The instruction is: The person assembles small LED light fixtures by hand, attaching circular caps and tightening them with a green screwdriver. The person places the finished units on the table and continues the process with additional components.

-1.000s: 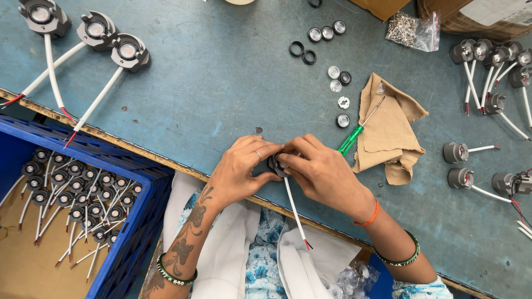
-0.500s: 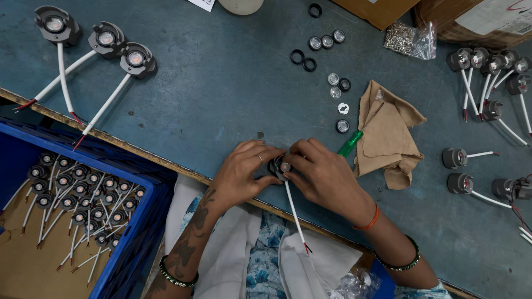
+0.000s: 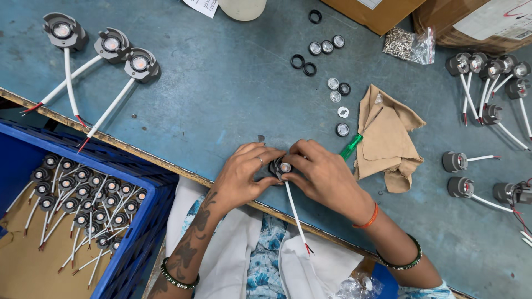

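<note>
A blue crate (image 3: pixel 141 221) filled with wired lamp modules is seen at the far left, below the surface (image 3: pixel 221 94) edge, and three finished lamps (image 3: pixel 111 47) lie above it. At the near edge, a small black lamp module (image 3: pixel 281 166) is pinched between the left hand (image 3: pixel 244 177) and the right hand (image 3: pixel 321 174), both grips clenched on it, its white lead (image 3: pixel 293 213) hanging toward the lap. A green-handled screwdriver (image 3: pixel 350 147) and tan cloth (image 3: pixel 388 138) are passed just beside the right hand; more lamps (image 3: pixel 487 66) lie beyond. Compared with a second ago, hands and module are unchanged.
</note>
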